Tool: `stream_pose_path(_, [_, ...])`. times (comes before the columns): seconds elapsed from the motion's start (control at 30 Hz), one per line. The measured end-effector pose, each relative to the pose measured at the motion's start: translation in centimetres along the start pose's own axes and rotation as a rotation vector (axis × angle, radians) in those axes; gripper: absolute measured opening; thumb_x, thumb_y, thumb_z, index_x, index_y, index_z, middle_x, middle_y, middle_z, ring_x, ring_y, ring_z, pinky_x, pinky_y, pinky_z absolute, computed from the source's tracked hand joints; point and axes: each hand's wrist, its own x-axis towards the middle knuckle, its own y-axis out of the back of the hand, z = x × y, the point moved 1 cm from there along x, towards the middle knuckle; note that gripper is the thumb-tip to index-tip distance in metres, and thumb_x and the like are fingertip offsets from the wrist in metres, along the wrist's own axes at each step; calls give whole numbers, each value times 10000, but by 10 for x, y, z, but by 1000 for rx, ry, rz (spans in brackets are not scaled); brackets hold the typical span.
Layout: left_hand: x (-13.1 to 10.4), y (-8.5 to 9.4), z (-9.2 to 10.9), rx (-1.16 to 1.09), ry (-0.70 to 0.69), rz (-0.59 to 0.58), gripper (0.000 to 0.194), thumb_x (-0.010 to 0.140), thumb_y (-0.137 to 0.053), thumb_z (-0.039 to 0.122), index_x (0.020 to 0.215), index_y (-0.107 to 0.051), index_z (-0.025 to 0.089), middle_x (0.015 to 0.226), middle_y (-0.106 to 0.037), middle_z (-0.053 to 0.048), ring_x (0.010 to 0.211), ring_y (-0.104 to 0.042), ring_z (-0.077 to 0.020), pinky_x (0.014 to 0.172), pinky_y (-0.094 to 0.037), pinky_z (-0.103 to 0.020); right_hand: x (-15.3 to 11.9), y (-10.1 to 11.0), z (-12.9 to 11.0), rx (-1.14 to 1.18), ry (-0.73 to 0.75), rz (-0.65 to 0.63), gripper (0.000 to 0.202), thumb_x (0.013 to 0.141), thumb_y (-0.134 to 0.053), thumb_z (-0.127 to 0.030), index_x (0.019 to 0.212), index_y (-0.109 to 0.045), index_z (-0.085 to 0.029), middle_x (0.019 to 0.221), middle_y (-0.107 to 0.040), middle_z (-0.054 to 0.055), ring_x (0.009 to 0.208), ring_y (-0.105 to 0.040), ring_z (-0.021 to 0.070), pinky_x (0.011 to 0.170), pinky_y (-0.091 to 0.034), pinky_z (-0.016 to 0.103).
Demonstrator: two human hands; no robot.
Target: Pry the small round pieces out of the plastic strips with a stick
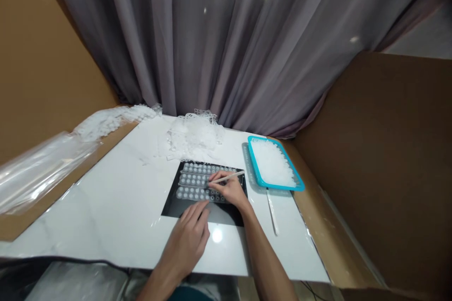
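1. Across the white table (116, 207), between cardboard walls (42, 70) and a grey curtain (219, 42), we have everything within easy reach, so we should lean little and keep our forearms low.
2. At the centre lies a black mat (173, 207); we keep the work on it, since the dark ground makes the pale pieces easy to read.
3. To the right stands a turquoise tray (295, 183) heaped with small white bits, just beside the mat, with a thin white strip (272, 214) lying in front of it.
4. On the mat sits the clear dimpled sheet (197, 181), its rows of round pockets mostly filled.
5. Our left hand (187, 240) lies flat, fingers loose and extended, fingertips pressing the sheet's near edge; we judge that steady pressure matters so that the rows cannot slide.
6. Our right hand (231, 190) pinches a slim stick (228, 178), tip pointing left over the middle rows; we should grip lightly and work one pocket at a time.
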Motion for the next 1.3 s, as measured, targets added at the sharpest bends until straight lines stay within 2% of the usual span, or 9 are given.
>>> stream_pose_path(0.2, [-3, -3, 1, 24, -5, -7, 474, 1000, -495, 116, 1459, -600, 167, 1520, -648, -152, 1450, -601, -310, 1231, -472, -525, -23, -1, -10, -12, 16, -105, 187, 845, -928, -337, 766, -794, -234, 976, -837, 82, 1018, -779, 276, 977, -606, 446])
stream_pose_path(0.43, [-4, -9, -1, 28, -11, -3, 525, 993, -503, 125, 1512, -556, 183, 1532, -634, -136, 1458, -587, -305, 1243, -454, -513, -23, 5, -11, -22, 22, -203, 216, 885, -906, -374, 778, -787, -228, 1012, -845, 74, 967, -799, 258, 942, -615, 407])
stream_pose_path(0.67, [-2, -9, -1, 33, -20, 13, 504, 1008, -489, 143, 1505, -558, 191, 1517, -653, -141, 1442, -606, -307, 1227, -467, -527, -28, 9, -18, -75, 68, -231, 210, 937, -858, -364, 779, -788, -246, 1073, -859, 73, 1046, -808, 281, 972, -608, 427])
stream_pose_path(1.07, [1, -2, 2, 16, 13, -13, 425, 1064, -468, 164, 1473, -582, 184, 1525, -642, -139, 1447, -595, -293, 1224, -479, -496, -27, 9, -17, -105, 123, -258, 215, 977, -820, -381, 803, -806, -255, 1010, -860, 56, 987, -811, 272, 958, -606, 425])
stream_pose_path(1.3, [3, 4, 4, -23, 36, -38, 423, 1077, -489, 216, 1492, -570, 197, 1542, -628, -128, 1449, -586, -302, 1211, -491, -498, -42, 0, -6, -322, 182, -202, 183, 1049, -710, -290, 912, -830, -280, 1121, -854, 64, 1108, -767, 287, 1098, -501, 476])
